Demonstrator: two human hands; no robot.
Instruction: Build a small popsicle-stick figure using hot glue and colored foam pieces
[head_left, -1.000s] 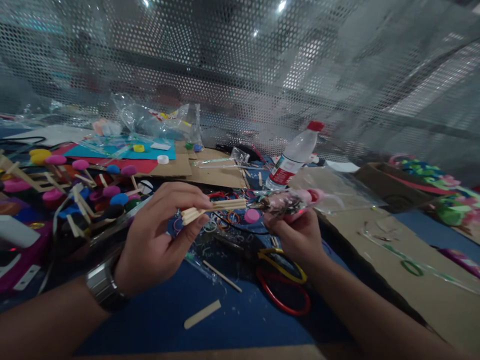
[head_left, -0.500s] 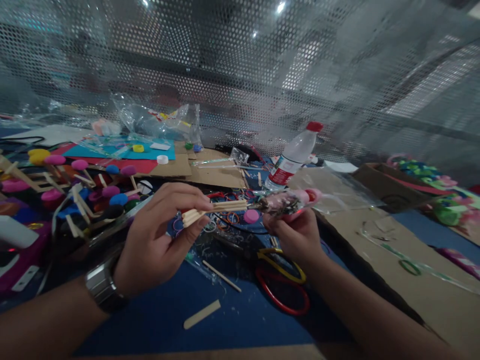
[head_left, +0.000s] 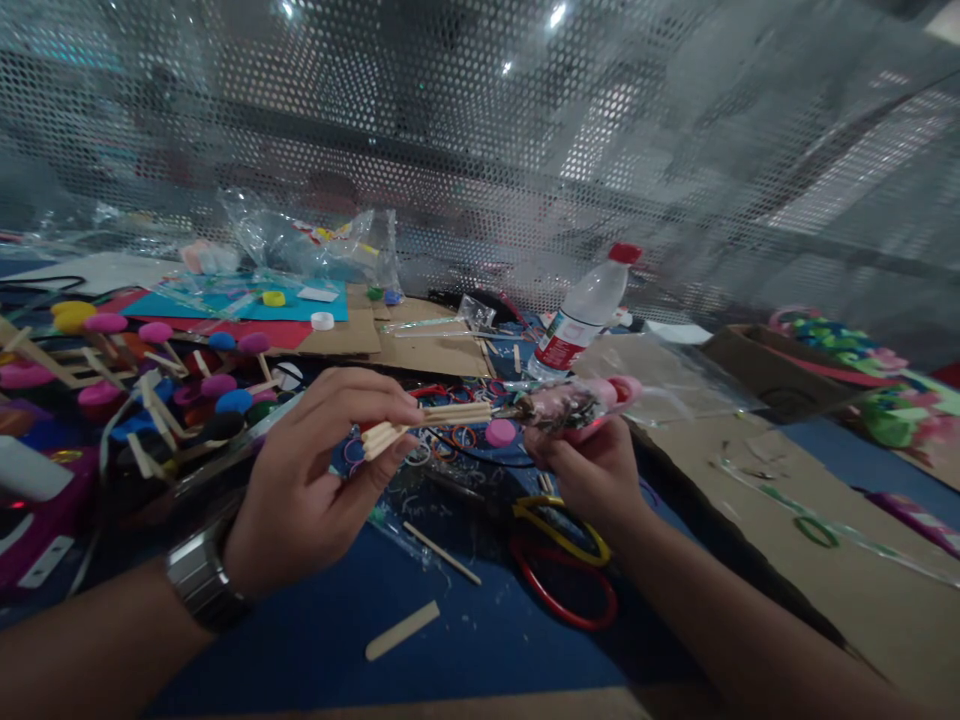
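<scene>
Between thumb and fingers, my left hand (head_left: 322,465) pinches a small bundle of wooden sticks (head_left: 456,413), some pointing right and some toward me. My right hand (head_left: 592,470) is wrapped round a pink hot glue gun (head_left: 566,408) with a dirty, scorched-looking front. Its nozzle is at the right-hand ends of the sticks; whether it touches them I cannot tell. Below my right hand lie scissors with one yellow and one red handle loop (head_left: 566,590). A loose popsicle stick (head_left: 403,630) and a thin stick (head_left: 441,552) rest on the blue table surface.
A water bottle (head_left: 581,315) with a red cap stands behind the glue gun. Many colourful balls on sticks (head_left: 217,385) crowd the left. Cardboard (head_left: 772,520) and a brown box (head_left: 787,365) are at the right, coloured paper (head_left: 300,300) at the back. A perforated screen (head_left: 480,150) rises behind.
Both hands hold nearly the same pose, with the nozzle still at the stick ends. The whole view has shifted very slightly.
</scene>
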